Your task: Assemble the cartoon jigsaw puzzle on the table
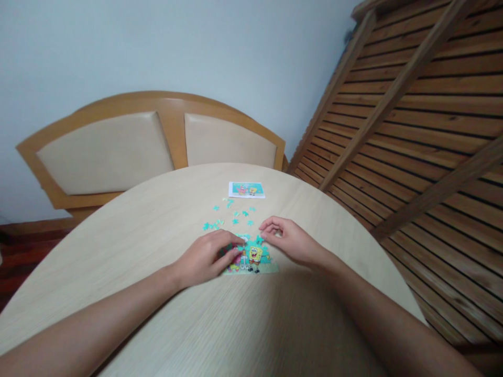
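A partly joined jigsaw puzzle (255,255) with cartoon figures on a green ground lies flat on the table before me. My left hand (210,255) rests over its left side, thumb and index finger apart, holding nothing and covering part of the picture. At the upper right edge of the puzzle, my right hand (283,238) has its thumb and fingers drawn together on a green puzzle piece (259,240). Loose green puzzle pieces (236,222) lie scattered just beyond the puzzle.
Farther back on the round wooden table (157,225) lies a picture sheet (247,190) with similar cartoon figures. A padded bench back (178,131) stands behind the table against the wall. Slatted wooden boards (408,115) lean at the right.
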The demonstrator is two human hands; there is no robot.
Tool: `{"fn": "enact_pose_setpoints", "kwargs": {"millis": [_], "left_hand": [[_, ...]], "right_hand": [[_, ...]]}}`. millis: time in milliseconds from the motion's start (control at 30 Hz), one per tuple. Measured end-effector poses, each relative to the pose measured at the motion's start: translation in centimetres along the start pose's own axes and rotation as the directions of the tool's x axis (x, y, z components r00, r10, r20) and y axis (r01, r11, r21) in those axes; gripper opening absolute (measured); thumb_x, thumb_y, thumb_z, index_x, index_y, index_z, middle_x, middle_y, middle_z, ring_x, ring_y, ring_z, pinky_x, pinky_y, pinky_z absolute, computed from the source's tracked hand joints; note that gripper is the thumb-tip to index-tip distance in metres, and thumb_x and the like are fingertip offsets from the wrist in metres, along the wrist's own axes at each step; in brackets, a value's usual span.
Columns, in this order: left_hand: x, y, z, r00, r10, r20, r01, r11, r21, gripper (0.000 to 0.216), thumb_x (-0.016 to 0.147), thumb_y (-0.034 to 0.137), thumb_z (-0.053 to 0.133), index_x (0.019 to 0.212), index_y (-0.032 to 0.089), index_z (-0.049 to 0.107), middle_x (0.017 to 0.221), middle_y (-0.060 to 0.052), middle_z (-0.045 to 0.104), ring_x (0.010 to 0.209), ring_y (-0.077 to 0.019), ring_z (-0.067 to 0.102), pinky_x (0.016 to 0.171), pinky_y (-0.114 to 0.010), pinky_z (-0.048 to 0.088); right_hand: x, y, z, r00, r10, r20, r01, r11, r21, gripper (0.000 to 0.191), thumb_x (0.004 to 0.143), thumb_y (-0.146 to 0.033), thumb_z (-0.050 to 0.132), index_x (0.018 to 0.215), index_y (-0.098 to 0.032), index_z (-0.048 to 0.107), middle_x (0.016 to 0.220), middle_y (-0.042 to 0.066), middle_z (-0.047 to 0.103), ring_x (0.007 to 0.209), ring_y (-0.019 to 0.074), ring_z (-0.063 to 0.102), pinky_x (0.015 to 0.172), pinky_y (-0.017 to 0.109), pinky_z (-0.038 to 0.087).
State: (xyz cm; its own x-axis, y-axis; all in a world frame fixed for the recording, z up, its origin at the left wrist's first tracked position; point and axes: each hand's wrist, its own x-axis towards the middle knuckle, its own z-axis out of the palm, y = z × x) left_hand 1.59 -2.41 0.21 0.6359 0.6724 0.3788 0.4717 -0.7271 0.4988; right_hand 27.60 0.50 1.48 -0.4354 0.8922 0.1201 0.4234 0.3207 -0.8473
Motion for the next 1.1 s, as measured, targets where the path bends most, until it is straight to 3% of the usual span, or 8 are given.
{"fn": "enact_pose_setpoints", "kwargs": {"millis": [100, 300, 433, 533, 633, 933, 1100], "left_hand": [[0.2, 0.0, 0.5, 0.988, -0.143, -0.065, 0.133, 0.981, -0.144, 0.023, 0.098, 0.033, 0.055, 0.113, 0.019, 0.066, 0.107, -0.007, 0.074, 0.097, -0.0200, 0.068, 0.090, -0.035, 0.053], [0.3, -0.1, 1.2, 0.965, -0.261, -0.002, 0.241, 0.896, -0.374, 0.020, 0.093, 0.031, 0.060, 0.102, 0.016, 0.070, 0.090, -0.004, 0.075, 0.078, -0.0156, 0.066, 0.072, -0.026, 0.050], [0.4, -0.4, 0.7, 0.948, -0.317, 0.012, 0.297, 0.874, -0.384, 0.018, 0.089, 0.030, 0.062, 0.093, 0.014, 0.069, 0.078, -0.003, 0.070, 0.068, -0.0133, 0.060, 0.062, -0.023, 0.044], [0.2, -0.8, 0.0, 0.936, -0.352, 0.020, 0.329, 0.851, -0.408, 0.024, 0.087, 0.031, 0.061, 0.101, 0.013, 0.068, 0.072, -0.001, 0.065, 0.063, -0.0121, 0.055, 0.059, -0.022, 0.042], [0.0, -1.2, -0.7, 0.931, -0.359, 0.066, 0.357, 0.857, -0.371, 0.025, 0.087, 0.032, 0.059, 0.097, 0.012, 0.072, 0.072, -0.002, 0.065, 0.064, -0.0118, 0.053, 0.060, -0.023, 0.041], [-0.3, -1.8, -0.8, 0.912, -0.380, 0.151, 0.409, 0.831, -0.377, 0.022, 0.083, 0.031, 0.063, 0.087, 0.013, 0.075, 0.072, -0.002, 0.068, 0.064, -0.0120, 0.054, 0.061, -0.022, 0.042], [-0.4, -1.7, -0.3, 0.910, -0.390, 0.141, 0.415, 0.864, -0.286, 0.023, 0.084, 0.031, 0.061, 0.088, 0.015, 0.076, 0.074, -0.002, 0.069, 0.065, -0.0131, 0.055, 0.061, -0.023, 0.043]], "right_hand": [[-0.1, -0.6, 1.8, 0.999, -0.040, -0.016, 0.041, 0.998, 0.043, 0.020, 0.086, -0.034, 0.065, 0.097, -0.018, 0.064, 0.091, 0.005, 0.069, 0.085, 0.0176, 0.063, 0.079, 0.031, 0.050], [-0.4, -0.9, 4.1, 0.998, -0.063, -0.030, 0.065, 0.995, 0.074, 0.016, 0.088, -0.032, 0.064, 0.096, -0.019, 0.063, 0.087, 0.003, 0.068, 0.081, 0.0166, 0.063, 0.076, 0.029, 0.050], [-0.6, -1.1, 4.0, 0.991, -0.134, 0.010, 0.134, 0.986, -0.102, 0.023, 0.087, -0.033, 0.068, 0.106, -0.020, 0.065, 0.102, 0.006, 0.071, 0.096, 0.0204, 0.064, 0.088, 0.034, 0.049], [-0.8, -1.3, 3.6, 0.966, -0.202, 0.159, 0.243, 0.921, -0.303, 0.041, 0.083, -0.038, 0.074, 0.120, -0.023, 0.065, 0.123, 0.010, 0.067, 0.116, 0.0272, 0.057, 0.102, 0.044, 0.042], [-0.9, -1.1, 3.0, 0.943, -0.207, 0.259, 0.302, 0.862, -0.408, 0.041, 0.085, -0.039, 0.072, 0.123, -0.025, 0.068, 0.131, 0.010, 0.064, 0.124, 0.0289, 0.053, 0.107, 0.047, 0.036], [-0.5, 0.3, 0.5, 0.938, -0.219, 0.270, 0.329, 0.809, -0.487, 0.039, 0.080, -0.046, 0.077, 0.115, -0.027, 0.073, 0.124, 0.010, 0.067, 0.118, 0.0289, 0.057, 0.108, 0.050, 0.033], [-0.4, 0.6, 0.4, 0.938, -0.231, 0.259, 0.332, 0.813, -0.478, 0.039, 0.078, -0.044, 0.079, 0.112, -0.026, 0.074, 0.123, 0.010, 0.067, 0.117, 0.0285, 0.057, 0.109, 0.051, 0.033]]}}
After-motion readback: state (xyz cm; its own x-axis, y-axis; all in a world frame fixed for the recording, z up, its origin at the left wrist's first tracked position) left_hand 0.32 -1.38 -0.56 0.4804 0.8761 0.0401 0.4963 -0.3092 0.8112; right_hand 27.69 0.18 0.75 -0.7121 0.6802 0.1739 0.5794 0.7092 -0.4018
